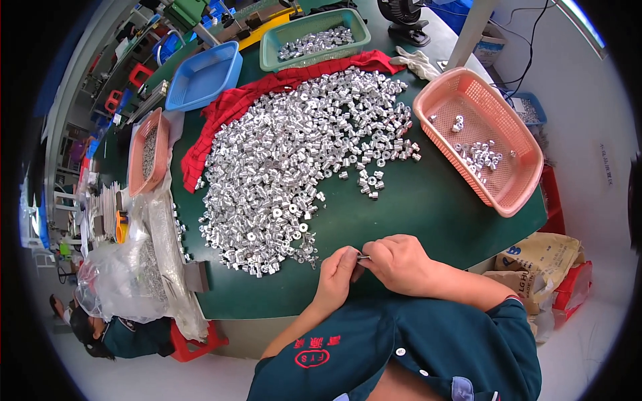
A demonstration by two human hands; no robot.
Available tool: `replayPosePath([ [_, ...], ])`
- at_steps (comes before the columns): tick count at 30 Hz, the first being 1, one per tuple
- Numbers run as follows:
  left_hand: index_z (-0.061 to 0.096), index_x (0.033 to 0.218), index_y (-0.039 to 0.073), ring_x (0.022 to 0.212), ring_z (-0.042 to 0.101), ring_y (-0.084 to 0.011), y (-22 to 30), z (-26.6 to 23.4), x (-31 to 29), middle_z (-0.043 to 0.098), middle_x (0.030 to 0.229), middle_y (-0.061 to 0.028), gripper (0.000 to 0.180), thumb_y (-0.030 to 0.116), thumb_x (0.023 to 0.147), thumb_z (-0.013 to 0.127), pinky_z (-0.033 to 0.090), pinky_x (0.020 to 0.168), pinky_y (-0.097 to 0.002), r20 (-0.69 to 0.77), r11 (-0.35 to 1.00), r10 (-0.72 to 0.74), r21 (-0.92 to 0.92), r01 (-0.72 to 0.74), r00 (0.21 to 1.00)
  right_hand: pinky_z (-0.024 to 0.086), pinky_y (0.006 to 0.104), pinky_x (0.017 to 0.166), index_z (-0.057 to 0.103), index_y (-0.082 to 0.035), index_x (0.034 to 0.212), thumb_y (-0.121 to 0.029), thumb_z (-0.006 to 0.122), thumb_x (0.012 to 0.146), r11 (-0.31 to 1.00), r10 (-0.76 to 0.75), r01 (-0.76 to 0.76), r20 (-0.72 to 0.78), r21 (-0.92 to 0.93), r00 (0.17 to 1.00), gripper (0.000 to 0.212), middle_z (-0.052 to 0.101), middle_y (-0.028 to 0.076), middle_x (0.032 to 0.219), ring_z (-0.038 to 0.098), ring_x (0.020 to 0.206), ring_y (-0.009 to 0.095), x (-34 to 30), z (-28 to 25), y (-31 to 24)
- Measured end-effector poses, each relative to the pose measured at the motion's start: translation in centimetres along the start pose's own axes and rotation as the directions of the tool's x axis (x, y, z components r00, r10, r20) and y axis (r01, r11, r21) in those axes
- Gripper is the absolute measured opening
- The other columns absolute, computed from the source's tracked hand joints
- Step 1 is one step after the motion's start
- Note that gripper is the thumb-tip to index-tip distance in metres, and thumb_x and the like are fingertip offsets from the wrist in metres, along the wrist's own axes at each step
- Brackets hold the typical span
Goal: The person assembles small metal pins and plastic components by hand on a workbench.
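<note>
Close to the table's front edge, my left hand [336,275] and my right hand [403,264] meet with fingers pinched closed. A short length of a thin metal rod-like tool [363,256] shows between them, gripped by my right hand. Whatever my left fingers pinch is hidden behind them. Just beyond my hands spreads a large heap of small silver metal collars [281,160], short cylinders, many with a hole through the middle. A few collars [371,184] lie loose at the heap's right side.
A red cloth [231,107] borders the heap's far side on the green table [361,224]. The pink basket [528,177] at right holds some collars. Beyond are a green basket [267,50], a blue tray [204,77], a fan [401,13] and a white glove [418,63]. Another person [127,337] sits at left.
</note>
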State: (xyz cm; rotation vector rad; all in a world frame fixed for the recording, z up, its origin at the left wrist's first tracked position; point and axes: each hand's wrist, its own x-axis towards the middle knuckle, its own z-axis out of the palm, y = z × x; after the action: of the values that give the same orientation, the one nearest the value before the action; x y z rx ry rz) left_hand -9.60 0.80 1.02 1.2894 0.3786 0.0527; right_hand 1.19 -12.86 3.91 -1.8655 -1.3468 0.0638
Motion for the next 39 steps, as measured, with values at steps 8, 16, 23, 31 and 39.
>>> replayPosePath([
  [8, 0.059, 0.082, 0.004, 0.052, 0.043, -0.0057, 1.3, 1.4, 1.1, 0.05, 0.063, 0.001, 0.039, 0.036, 0.099, 0.045, 0.032, 0.046, -0.0205, 0.124, 0.956, -0.262, -0.099, 0.275, 0.957, 0.047, 0.0377, 0.049, 0.046, -0.005, 0.075, -0.022, 0.065, 0.084, 0.999, 0.047, -0.046, 0.082, -0.011, 0.995, 0.027, 0.052, 0.009, 0.055, 0.058, 0.052, 0.028, -1.4, -0.9, 1.3],
  [16, 0.061, 0.08, 0.004, 0.05, 0.049, -0.0057, 2.3, 1.2, 1.4, 0.057, 0.065, -0.0012, 0.032, 0.03, 0.096, 0.05, 0.036, 0.045, -0.0187, 0.096, 0.958, -0.278, 0.103, 0.269, 0.956, 0.047, 0.0372, 0.048, 0.052, -0.002, 0.082, -0.021, 0.067, 0.082, 0.994, 0.076, -0.081, 0.074, 0.067, 0.994, 0.025, 0.057, 0.012, 0.059, 0.059, 0.054, 0.03, -2.5, -2.6, 2.7],
  [23, 0.06, 0.076, 0.004, 0.05, 0.05, -0.0053, 2.9, 2.0, 1.7, 0.057, 0.063, -0.0007, 0.025, 0.023, 0.092, 0.055, 0.038, 0.046, -0.0192, 0.072, 0.937, -0.341, 0.106, 0.333, 0.937, 0.043, 0.0318, 0.048, 0.053, -0.001, 0.081, -0.016, 0.059, 0.088, 0.774, 0.411, -0.425, 0.137, 0.47, 0.901, 0.018, 0.054, 0.007, 0.056, 0.055, 0.049, 0.019, -3.0, -2.8, 3.2],
  [31, 0.056, 0.105, 0.003, 0.065, 0.053, -0.0067, 3.3, 1.5, 4.9, 0.06, 0.093, -0.0074, 0.018, 0.006, 0.087, 0.055, 0.042, 0.05, -0.0186, -0.038, 0.983, -0.122, -0.145, 0.115, 0.992, 0.041, 0.0306, 0.046, 0.055, 0.0, 0.081, -0.017, 0.056, 0.091, 0.755, 0.549, -0.534, 0.079, 0.38, 0.832, 0.019, 0.053, 0.009, 0.054, 0.051, 0.046, 0.019, -4.5, -4.2, 5.1],
  [39, 0.058, 0.106, 0.007, 0.064, 0.056, -0.0226, 2.0, 3.9, 8.4, 0.058, 0.08, -0.0065, 0.029, 0.013, 0.079, 0.067, 0.046, 0.058, -0.0328, 0.145, 0.303, 0.468, 0.9, -0.313, 0.872, 0.045, 0.0356, 0.045, 0.054, -0.003, 0.08, -0.012, 0.062, 0.084, 0.937, 0.313, -0.283, -0.128, 0.206, 0.941, 0.013, 0.054, 0.01, 0.055, 0.058, 0.049, 0.028, -5.8, -2.7, 5.8],
])
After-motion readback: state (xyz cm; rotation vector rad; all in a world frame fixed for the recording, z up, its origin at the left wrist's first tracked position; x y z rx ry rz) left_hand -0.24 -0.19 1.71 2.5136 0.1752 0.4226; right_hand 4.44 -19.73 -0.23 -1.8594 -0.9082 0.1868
